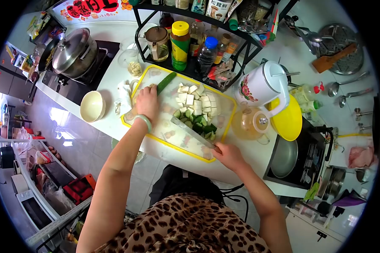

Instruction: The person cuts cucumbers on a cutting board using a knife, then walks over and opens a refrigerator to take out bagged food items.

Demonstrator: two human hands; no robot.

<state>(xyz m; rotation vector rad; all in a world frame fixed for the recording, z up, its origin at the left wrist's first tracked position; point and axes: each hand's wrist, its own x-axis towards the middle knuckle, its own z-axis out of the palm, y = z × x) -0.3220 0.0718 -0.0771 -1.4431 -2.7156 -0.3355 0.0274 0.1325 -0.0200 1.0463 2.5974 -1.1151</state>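
My left hand [147, 103] has its fingers closed round the near end of a green cucumber [167, 82], at the left side of the yellow-rimmed cutting board [169, 137]. My right hand [228, 155] grips the handle of a kitchen knife [192, 132] by the board's near right edge. The blade slants up and left over the board, along the near side of a heap of cut cucumber pieces [198, 124]. Beyond these lie pale white chunks [190, 100] whose kind I cannot tell.
A cream bowl [93, 106] and a white cloth [123, 98] are left of the board. Behind stands a black rack [141, 46] of bottles. On the right are a glass teapot [250, 122], white jug [261, 86], yellow basin [288, 118] and pan [284, 158]. A lidded pot [74, 52] sits on the left stove.
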